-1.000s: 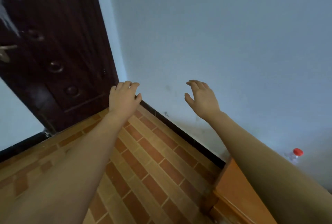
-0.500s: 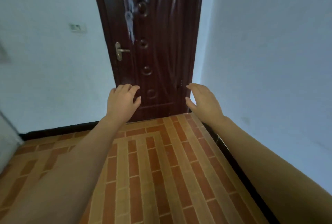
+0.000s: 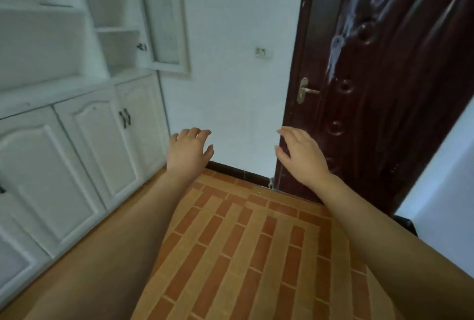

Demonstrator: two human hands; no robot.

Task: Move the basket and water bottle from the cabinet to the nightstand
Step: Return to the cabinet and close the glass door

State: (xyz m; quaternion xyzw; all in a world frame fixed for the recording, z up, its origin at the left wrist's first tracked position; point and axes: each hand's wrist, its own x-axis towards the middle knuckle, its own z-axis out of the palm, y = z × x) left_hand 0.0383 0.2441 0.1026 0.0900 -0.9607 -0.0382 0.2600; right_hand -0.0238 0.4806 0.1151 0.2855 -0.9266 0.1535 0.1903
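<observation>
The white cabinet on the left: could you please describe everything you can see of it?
The white cabinet stands along the left wall on the tiled floor. It looks like painted wood. Its lower part has closed arched-panel doors with dark handles; above a ledge sit open shelves, bare where visible, and one upper glazed door swung open. No basket or bottle shows. Neither hand touches it.

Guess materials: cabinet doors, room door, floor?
Cabinet doors: white painted wood or board, matte, with raised arched panels. Room door: dark brown, glossy with streaky highlights and embossed rings; pressed steel or lacquered wood, unclear. Floor: brick-pattern tile or vinyl, unclear.
</observation>
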